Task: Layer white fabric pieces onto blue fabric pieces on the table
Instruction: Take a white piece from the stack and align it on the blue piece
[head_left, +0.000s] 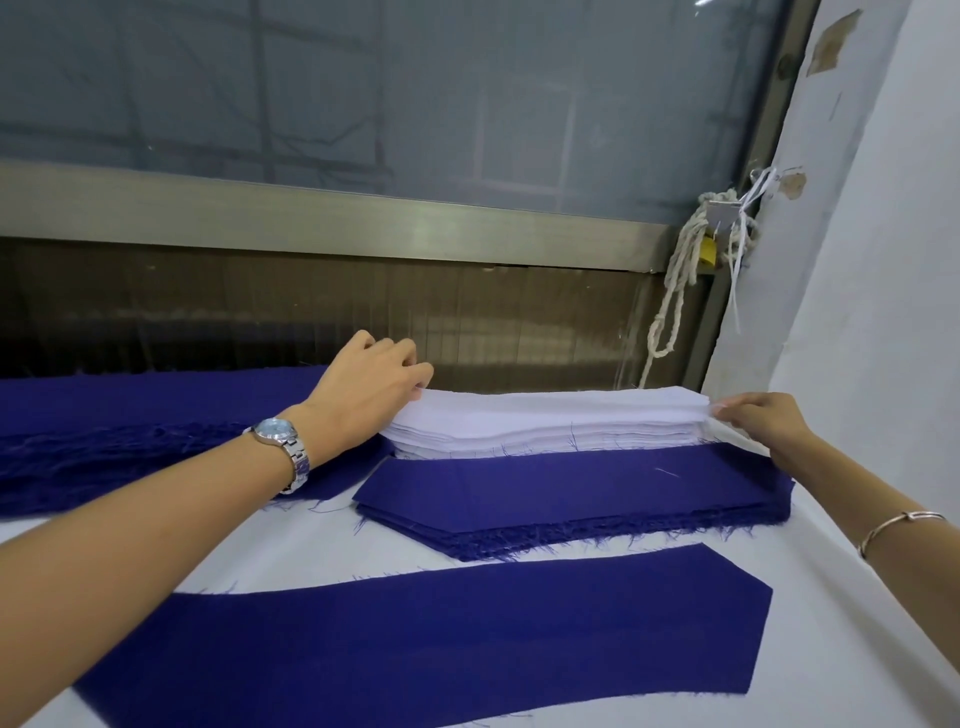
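Observation:
A thick stack of white fabric pieces (545, 421) lies at the far edge of the table. My left hand (363, 395) pinches the top white layer at the stack's left end. At the stack's right end my right hand (753, 418) pinches the same top edge. Just in front sits a stack of blue fabric pieces (571, 493) with frayed edges. A single long blue piece (415, 639) with a pointed right end lies flat nearest me, nothing on it.
The table is covered in white cloth (779, 649). A large heap of blue fabric (130, 431) lies at the far left. A window with a metal frame (311, 218) runs behind the table, and a knotted white rope (680, 270) hangs at its right corner beside a white wall.

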